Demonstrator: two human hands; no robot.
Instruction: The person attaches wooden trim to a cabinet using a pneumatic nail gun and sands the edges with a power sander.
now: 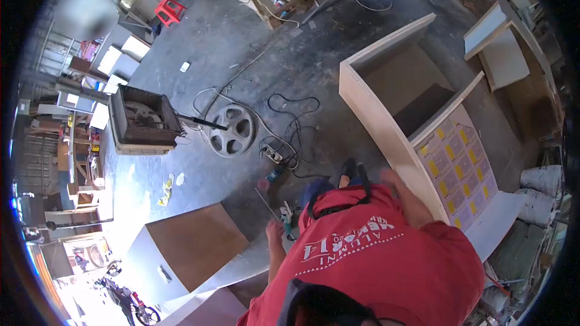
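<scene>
A dark, curved, soft-looking shape sits nearest the camera at the bottom edge, and beyond it spreads a red short-sleeved shirt with white lettering, the wearer bent well forward over the concrete floor.

The relation that matters lies on the right: a long, pale wooden cabinet with open compartments stands just beside the body, its long axis slanting from the far middle of the floor back toward the right shoulder. The right hand is the nearer one — right at the cabinet's near long side, forearm lying along it, elbow bent outward. Whether that grip presses flat or pinches the panel is too blurred to tell.

The left hand is well apart from the cabinet, reaching forward and low, forearm steep. A small teal-and-white power tool lies just beyond its fingers — to their right. Those fingers look bent, but I cannot tell whether the grip is closed, or whether it touches the tool.
</scene>
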